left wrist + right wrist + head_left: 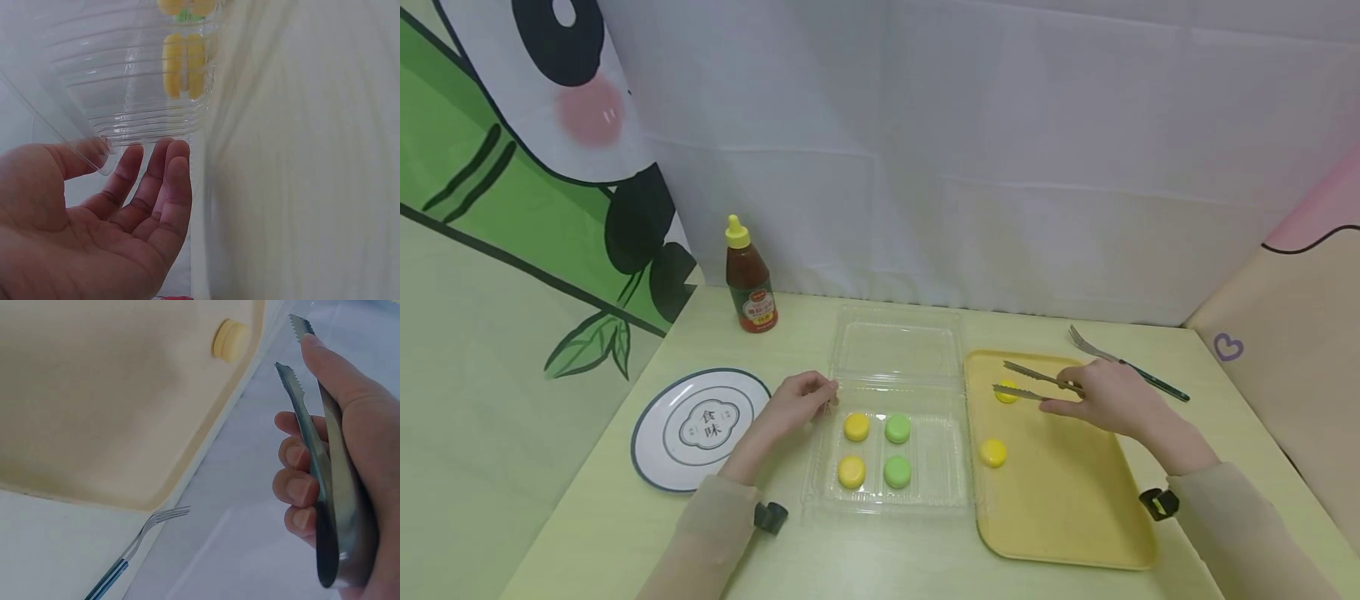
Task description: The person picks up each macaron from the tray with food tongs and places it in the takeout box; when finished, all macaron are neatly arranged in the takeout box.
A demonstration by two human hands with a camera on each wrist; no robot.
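My left hand [801, 398] pinches the left edge of an opened clear plastic box [925, 492], thumb on the rim in the left wrist view and fingers below it. Two yellow macarons [852, 472] sit in its left part, two green macarons [897, 472] beside them. Over the tan tray [1060, 508], my right hand [1108, 398] holds metal tongs [353, 531], their serrated tips apart. From above, the tongs overlap a yellow macaron [1006, 387] at the tray's far part. Another yellow macaron [993, 453] lies by the tray's left edge.
A white plate [655, 442] with a blue rim lies left of the box. Behind it stands a red sauce bottle [748, 275] with a yellow cap. A fork [1157, 383] with a dark handle rests beyond the tray's right side. White cloth [1000, 167] hangs along the table's back edge.
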